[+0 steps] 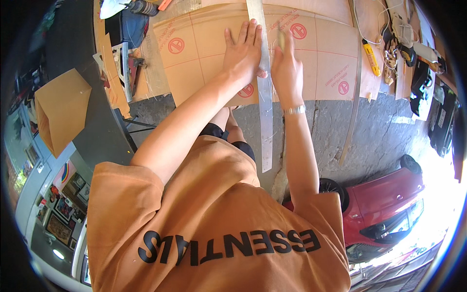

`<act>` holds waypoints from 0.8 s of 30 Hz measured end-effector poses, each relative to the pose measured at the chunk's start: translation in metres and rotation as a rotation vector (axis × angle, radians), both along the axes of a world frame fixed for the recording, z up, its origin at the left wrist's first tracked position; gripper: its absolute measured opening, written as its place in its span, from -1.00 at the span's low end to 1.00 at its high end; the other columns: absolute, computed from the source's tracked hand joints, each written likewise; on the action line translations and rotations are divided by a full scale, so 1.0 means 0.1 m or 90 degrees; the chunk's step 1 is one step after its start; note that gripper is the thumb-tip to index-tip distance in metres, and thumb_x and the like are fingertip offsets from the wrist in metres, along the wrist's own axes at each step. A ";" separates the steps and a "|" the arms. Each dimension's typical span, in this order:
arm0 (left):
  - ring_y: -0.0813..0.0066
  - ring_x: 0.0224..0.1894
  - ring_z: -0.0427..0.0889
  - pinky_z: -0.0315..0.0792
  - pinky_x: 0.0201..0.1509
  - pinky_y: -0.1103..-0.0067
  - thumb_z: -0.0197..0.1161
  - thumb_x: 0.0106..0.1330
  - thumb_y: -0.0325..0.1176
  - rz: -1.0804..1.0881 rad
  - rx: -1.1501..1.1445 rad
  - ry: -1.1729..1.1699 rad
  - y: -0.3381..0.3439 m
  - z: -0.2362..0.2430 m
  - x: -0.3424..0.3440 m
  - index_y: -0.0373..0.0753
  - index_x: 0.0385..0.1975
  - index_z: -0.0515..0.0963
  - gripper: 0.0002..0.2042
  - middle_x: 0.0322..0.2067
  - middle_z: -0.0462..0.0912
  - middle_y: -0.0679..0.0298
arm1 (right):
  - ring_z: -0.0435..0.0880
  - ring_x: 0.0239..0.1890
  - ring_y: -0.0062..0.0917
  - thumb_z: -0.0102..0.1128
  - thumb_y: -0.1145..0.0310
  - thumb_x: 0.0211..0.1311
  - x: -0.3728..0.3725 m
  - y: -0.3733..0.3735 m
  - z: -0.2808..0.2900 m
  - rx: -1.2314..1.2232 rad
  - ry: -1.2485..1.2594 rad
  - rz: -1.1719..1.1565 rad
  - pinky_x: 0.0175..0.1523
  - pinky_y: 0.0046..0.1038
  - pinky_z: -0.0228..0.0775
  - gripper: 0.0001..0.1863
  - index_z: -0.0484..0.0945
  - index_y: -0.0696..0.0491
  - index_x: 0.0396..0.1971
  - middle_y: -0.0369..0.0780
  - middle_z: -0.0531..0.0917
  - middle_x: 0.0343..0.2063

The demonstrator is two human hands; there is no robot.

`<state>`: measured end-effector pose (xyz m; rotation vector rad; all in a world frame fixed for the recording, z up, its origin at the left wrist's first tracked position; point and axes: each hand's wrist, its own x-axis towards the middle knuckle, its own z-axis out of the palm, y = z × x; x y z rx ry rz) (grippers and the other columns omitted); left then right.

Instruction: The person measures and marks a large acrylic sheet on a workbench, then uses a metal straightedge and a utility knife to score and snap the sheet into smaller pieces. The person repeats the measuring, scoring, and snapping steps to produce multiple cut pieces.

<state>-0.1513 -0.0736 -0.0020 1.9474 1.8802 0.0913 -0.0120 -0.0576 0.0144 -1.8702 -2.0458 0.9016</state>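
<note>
A long metal ruler (265,107) lies across a sheet faced with brown paper (214,58) that bears red lines and round marks. The ruler's near end sticks out past the sheet's front edge. My left hand (243,51) presses flat with fingers spread, its fingertips and thumb touching the ruler's left side. Just right of the ruler, my right hand (288,70) is closed around a slim pale-yellow tool (281,40). The tool points away from me along the ruler's edge; its tip is blurred, and I cannot make out its exact kind.
Right of the sheet lie a yellow-handled cutter (371,58), a long thin strip (354,117) and tangled cords. At the left are a hand saw (125,70), blue cloth (131,29) and a power tool (143,7). A cardboard box (63,109) stands farther left; a red car (384,199) is lower right.
</note>
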 end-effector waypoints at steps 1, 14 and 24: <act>-0.04 0.60 -0.03 0.02 0.48 -0.28 0.65 -0.19 -0.11 -0.005 0.003 0.004 0.00 0.00 0.00 -0.40 0.52 0.00 0.25 0.56 -0.02 -0.07 | 0.71 -0.47 0.07 0.05 0.30 0.49 -0.12 0.16 -0.05 0.007 -0.017 0.016 -0.44 -0.04 0.56 -0.40 0.17 0.06 0.45 0.14 0.68 -0.50; -0.03 0.59 0.01 0.08 0.43 -0.31 0.66 -0.16 -0.26 -0.015 0.049 0.028 -0.03 -0.04 0.01 -0.38 0.51 0.05 0.18 0.54 0.05 -0.07 | 0.73 -0.46 0.10 0.01 0.26 0.48 -0.25 0.25 -0.13 -0.004 -0.005 0.072 -0.41 0.00 0.58 -0.40 0.17 0.17 0.41 0.13 0.68 -0.57; -0.06 0.58 0.02 0.02 0.47 -0.26 0.64 -0.12 0.00 -0.052 -0.087 0.085 0.02 0.04 0.02 -0.46 0.50 0.01 0.23 0.53 0.00 -0.16 | 0.72 -0.53 0.01 0.11 0.46 0.34 0.06 -0.27 -0.32 0.028 -0.097 0.109 -0.47 -0.07 0.57 -0.28 0.10 0.13 0.47 0.07 0.65 -0.63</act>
